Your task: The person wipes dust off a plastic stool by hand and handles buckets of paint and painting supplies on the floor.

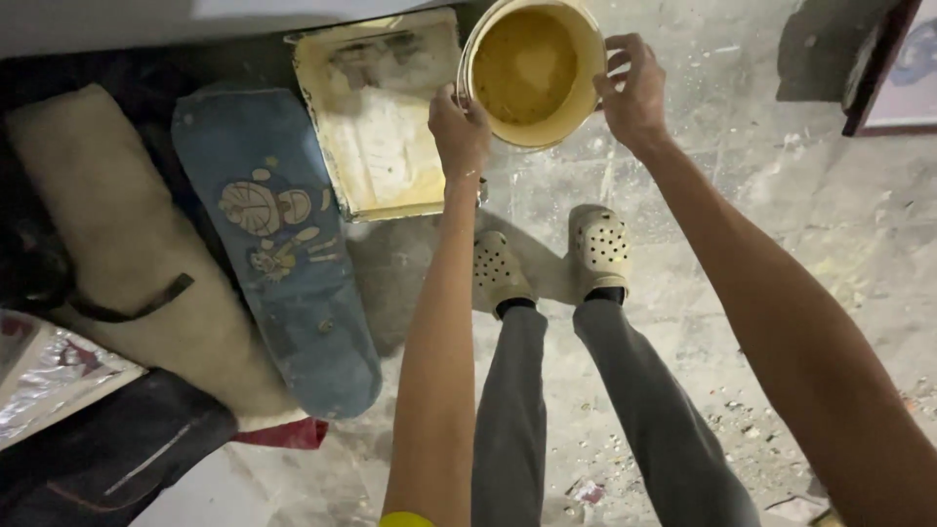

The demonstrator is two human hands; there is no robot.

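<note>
Bare forearms, no sleeves. Yellow band point(406, 519) at left elbow. Grey trousers point(586, 410), black socks point(514, 306), cream perforated clogs point(601, 242).

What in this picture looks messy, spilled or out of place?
The paint tray on the floor is smeared with pale yellow paint, and the concrete floor is spattered. Both hands, left and right, hold the yellow paint bucket level.

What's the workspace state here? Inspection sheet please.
Surface: concrete floor, dusty, paint-splattered.
Job's things: yellow paint bucket held over the floor; paint tray beside it, coated pale.
Clutter: blue cartoon-print board, beige cushion, dark bag, debris bits.
Grippers: left hand and right hand both grip the bucket rim.
Cables: nothing seen.
Surroundings: perforated clogs, framed panel at top right.
</note>
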